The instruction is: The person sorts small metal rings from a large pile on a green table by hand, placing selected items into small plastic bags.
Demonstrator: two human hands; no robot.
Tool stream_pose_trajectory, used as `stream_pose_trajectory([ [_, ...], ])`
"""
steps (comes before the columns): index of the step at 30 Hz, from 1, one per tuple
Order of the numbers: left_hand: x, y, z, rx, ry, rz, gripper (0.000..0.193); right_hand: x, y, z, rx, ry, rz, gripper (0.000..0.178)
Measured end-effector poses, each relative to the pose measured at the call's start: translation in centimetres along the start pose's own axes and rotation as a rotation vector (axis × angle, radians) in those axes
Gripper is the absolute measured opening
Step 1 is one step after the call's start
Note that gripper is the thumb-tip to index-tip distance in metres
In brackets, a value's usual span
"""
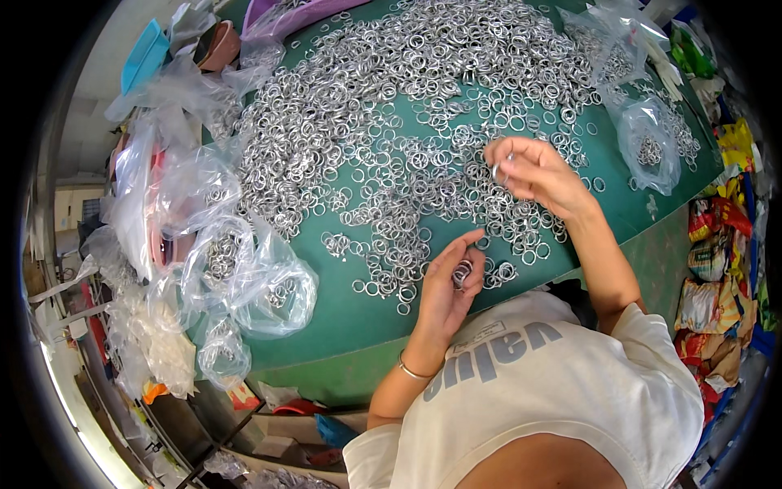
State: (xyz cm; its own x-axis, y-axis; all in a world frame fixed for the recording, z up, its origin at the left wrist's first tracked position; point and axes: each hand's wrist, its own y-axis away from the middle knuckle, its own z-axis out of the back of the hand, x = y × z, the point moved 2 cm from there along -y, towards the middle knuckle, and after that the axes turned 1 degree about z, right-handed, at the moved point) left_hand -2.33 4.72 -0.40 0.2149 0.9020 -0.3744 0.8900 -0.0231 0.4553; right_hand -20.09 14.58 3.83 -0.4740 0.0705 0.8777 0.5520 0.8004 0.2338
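Silver metal rings (pixel 407 49) lie in a wide heap across the green table (pixel 342 326), with looser clusters (pixel 395 253) spread in front of me. Near the table's front edge, my left hand (pixel 446 293) is curled around a few rings (pixel 462 274), its fingers partly bent over them. Farther off to the right, my right hand (pixel 538 175) pinches a single ring (pixel 497 172) between thumb and fingers, above the scattered rings. Other rings rest on the tabletop between my two hands.
Clear plastic bags (pixel 273 285) holding rings crowd the left side. Another ring-filled bag (pixel 649 151) sits at the right. A purple tray (pixel 297 16), a blue basin (pixel 144 57) and a brown bowl (pixel 218 46) stand at the far left. Colourful packets (pixel 709 301) line the right.
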Motion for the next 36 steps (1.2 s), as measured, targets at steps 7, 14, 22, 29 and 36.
stream_pose_trajectory([
  [7,0.2,-1.6,-1.3,0.064,0.291,0.041,0.04,-1.2,2.0,-4.3,0.447,0.849,0.212,0.019],
  [14,0.7,-2.0,0.7,0.165,0.179,0.03,0.027,-0.5,-1.6,-1.5,-0.147,1.432,0.481,0.01],
  [22,-0.4,-1.7,-2.0,-0.233,0.053,-0.027,0.03,1.1,-1.4,-0.4,0.304,0.822,0.352,0.008],
  [29,-0.2,-2.6,-1.0,-0.042,0.172,0.043,0.026,1.0,-2.5,-0.2,-0.077,1.31,0.402,0.011],
  [36,-0.4,-3.1,-0.9,-0.013,0.152,0.013,0.023,0.5,-2.8,-0.5,-0.2,1.542,0.483,0.009],
])
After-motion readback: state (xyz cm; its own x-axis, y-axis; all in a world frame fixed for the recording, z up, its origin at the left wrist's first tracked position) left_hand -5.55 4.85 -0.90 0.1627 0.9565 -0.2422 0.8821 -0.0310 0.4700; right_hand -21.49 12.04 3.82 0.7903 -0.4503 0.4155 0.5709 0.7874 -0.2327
